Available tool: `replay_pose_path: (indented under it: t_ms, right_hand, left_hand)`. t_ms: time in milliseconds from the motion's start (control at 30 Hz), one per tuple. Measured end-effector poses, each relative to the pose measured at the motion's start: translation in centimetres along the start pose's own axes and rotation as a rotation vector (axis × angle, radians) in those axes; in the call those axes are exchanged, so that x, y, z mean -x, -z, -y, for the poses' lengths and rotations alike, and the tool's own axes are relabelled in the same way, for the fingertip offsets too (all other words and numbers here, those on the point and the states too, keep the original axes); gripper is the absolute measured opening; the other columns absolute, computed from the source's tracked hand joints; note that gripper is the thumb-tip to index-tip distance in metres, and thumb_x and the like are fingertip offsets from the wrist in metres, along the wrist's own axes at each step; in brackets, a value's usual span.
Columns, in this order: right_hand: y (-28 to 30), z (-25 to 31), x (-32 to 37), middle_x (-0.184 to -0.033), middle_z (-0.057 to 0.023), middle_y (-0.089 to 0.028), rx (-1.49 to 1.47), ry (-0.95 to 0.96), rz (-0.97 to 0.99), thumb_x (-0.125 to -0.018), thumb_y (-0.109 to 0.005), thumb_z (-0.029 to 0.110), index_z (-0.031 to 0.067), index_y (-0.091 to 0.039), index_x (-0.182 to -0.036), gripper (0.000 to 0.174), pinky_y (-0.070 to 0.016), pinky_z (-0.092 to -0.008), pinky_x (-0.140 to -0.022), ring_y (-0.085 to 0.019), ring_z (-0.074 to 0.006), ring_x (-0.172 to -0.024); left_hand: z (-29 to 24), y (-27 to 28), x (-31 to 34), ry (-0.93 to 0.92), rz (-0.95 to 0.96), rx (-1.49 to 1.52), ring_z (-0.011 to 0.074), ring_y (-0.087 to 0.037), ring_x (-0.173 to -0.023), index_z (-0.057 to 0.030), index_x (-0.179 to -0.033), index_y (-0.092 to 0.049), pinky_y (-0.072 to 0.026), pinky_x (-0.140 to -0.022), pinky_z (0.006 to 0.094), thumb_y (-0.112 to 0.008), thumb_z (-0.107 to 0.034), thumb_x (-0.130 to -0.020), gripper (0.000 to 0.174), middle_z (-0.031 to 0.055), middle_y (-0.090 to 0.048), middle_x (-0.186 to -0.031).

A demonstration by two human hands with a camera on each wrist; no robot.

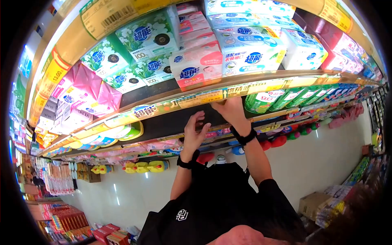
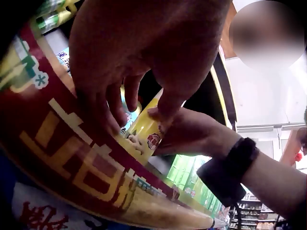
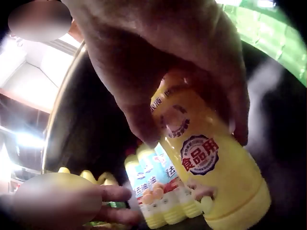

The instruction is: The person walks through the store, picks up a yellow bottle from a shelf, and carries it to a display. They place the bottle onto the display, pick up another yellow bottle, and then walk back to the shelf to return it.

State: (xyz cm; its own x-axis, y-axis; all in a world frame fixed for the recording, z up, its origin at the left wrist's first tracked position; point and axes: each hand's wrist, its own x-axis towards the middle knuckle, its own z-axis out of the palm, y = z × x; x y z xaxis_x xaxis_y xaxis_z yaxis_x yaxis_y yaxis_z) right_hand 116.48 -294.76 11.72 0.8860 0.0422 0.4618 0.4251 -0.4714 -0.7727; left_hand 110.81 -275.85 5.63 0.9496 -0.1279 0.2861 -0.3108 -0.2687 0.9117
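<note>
My right hand (image 1: 233, 111) reaches onto the shelf below the boxed soaps. In the right wrist view its thumb and fingers grip a yellow detergent bottle (image 3: 211, 160) round the upper part, and the bottle stands tilted. The shelf above hides this bottle in the head view. My left hand (image 1: 193, 132) is just left of the right one, fingers loosely bent and holding nothing. The left wrist view has its fingers (image 2: 115, 103) close beside the yellow bottle. Behind the held bottle stand several blue-labelled yellow bottles (image 3: 156, 184).
Green bottles (image 1: 265, 100) line the same shelf to the right. Above are soap multipacks (image 1: 253, 49) behind a price-tag rail (image 1: 196, 99). A green-yellow bottle (image 1: 132, 131) stands at the left end of the dark shelf board (image 1: 163, 126). Yellow jugs (image 1: 158, 166) sit low down.
</note>
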Motion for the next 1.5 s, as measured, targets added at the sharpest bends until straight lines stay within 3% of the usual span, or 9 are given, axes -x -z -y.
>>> replay_pose_path:
  t_ms: [133, 200, 333, 400, 467, 1000, 1167, 1267, 1500]
  right_hand:
    - [0.0, 1.9, 3.1, -0.093, -0.0152, -0.073, -0.112, -0.104, 0.001, -0.076, -0.086, 0.021, 0.0044, -0.057, -0.124, 0.058, -0.0579, -0.0417, -0.077, -0.072, -0.0358, -0.09]
    - [-0.2, 2.0, 4.8, -0.118, -0.0149, -0.069, -0.043, 0.009, 0.066, -0.074, -0.089, 0.022, 0.0048, -0.052, -0.126, 0.066, -0.0581, -0.0414, -0.079, -0.071, -0.0356, -0.1]
    - [-0.1, 3.8, 6.8, -0.119, -0.0156, -0.068, -0.243, 0.216, 0.153, -0.07, -0.088, 0.011, 0.0084, -0.048, -0.13, 0.072, -0.0559, -0.0464, -0.094, -0.069, -0.0387, -0.102]
    - [0.6, 5.0, 6.7, -0.124, -0.0143, -0.067, -0.254, 0.328, 0.281, -0.072, -0.089, 0.015, 0.0096, -0.046, -0.128, 0.071, -0.0415, -0.0614, -0.111, -0.068, -0.0394, -0.106]
    - [0.8, 6.1, 7.0, -0.126, -0.0152, -0.067, -0.305, 0.34, 0.388, -0.072, -0.089, 0.017, 0.01, -0.045, -0.125, 0.069, -0.038, -0.0629, -0.113, -0.067, -0.0405, -0.11]
    - [-15.4, 15.2, 18.6, -0.119, -0.0071, -0.072, -0.486, 0.254, 0.909, -0.071, -0.09, 0.02, 0.0119, -0.057, -0.12, 0.06, -0.0315, -0.0572, -0.119, -0.069, -0.0373, -0.106]
    - [-21.3, 20.4, 23.9, -0.119, -0.0172, -0.067, -0.375, 0.34, 1.075, -0.069, -0.093, 0.025, 0.0033, -0.055, -0.127, 0.072, -0.0437, -0.0506, -0.111, -0.066, -0.0346, -0.113]
    - [-24.6, 23.4, 27.6, -0.132, -0.0128, -0.062, -0.463, 0.144, 1.153, -0.069, -0.094, 0.017, 0.0025, -0.058, -0.127, 0.07, -0.048, -0.0384, -0.104, -0.063, -0.0246, -0.116]
    - [-33.9, 28.8, 34.8, -0.127, -0.013, -0.063, -0.614, 0.065, 1.305, -0.073, -0.09, 0.006, 0.0013, -0.05, -0.127, 0.067, -0.0534, -0.0358, -0.098, -0.064, -0.0209, -0.112]
  left_hand:
    - [-1.6, -0.4, 0.7, -0.007, -0.083, -0.065, 0.0269, -0.067, -0.108, -0.0015, -0.132, -0.058, -0.0546, -0.09, 0.0343, -0.08, -0.005, -0.082, 0.055, 0.0154, -0.065, -0.119]
    - [-2.0, -0.1, 1.1, -0.038, -0.09, -0.122, 0.028, -0.066, -0.108, -0.0018, -0.133, -0.057, -0.0537, -0.093, 0.0353, -0.081, -0.005, -0.08, 0.059, 0.0151, -0.064, -0.118]
    - [-2.7, 1.1, 3.1, -0.063, -0.143, -0.057, 0.0317, -0.061, -0.118, -0.0022, -0.136, -0.054, -0.0529, -0.097, 0.0377, -0.078, -0.002, -0.077, 0.063, 0.017, -0.055, -0.132]
    - [-2.7, 2.3, 4.6, -0.052, -0.13, -0.023, 0.0336, -0.056, -0.124, -0.0036, -0.139, -0.053, -0.0515, -0.099, 0.0385, -0.08, -0.007, -0.076, 0.068, 0.0178, -0.053, -0.137]
    - [-3.0, 3.9, 6.8, -0.045, -0.085, -0.032, 0.0346, -0.053, -0.128, -0.0044, -0.14, -0.052, -0.0491, -0.103, 0.0403, -0.082, -0.01, -0.075, 0.071, 0.0183, -0.052, -0.139]
    - [-0.7, 13.5, 27.3, 0.287, -0.294, -0.092, 0.0331, -0.056, -0.127, -0.0049, -0.141, -0.05, -0.0445, -0.107, 0.0419, -0.089, -0.021, -0.071, 0.082, 0.0159, -0.058, -0.135]
    - [1.9, 17.9, 37.0, 0.326, -0.391, 0.049, 0.0304, -0.061, -0.118, -0.0055, -0.133, -0.054, -0.0471, -0.102, 0.0413, -0.092, -0.026, -0.067, 0.079, 0.0131, -0.062, -0.125]
    - [2.5, 20.8, 41.8, 0.298, -0.515, -0.006, 0.0312, -0.063, -0.111, -0.0053, -0.129, -0.054, -0.0481, -0.099, 0.0413, -0.092, -0.025, -0.067, 0.075, 0.0136, -0.063, -0.117]
    - [1.0, 28.7, 51.3, 0.463, -0.657, -0.017, 0.0319, -0.063, -0.106, -0.0053, -0.122, -0.057, -0.0501, -0.092, 0.0413, -0.093, -0.025, -0.065, 0.07, 0.015, -0.062, -0.112]
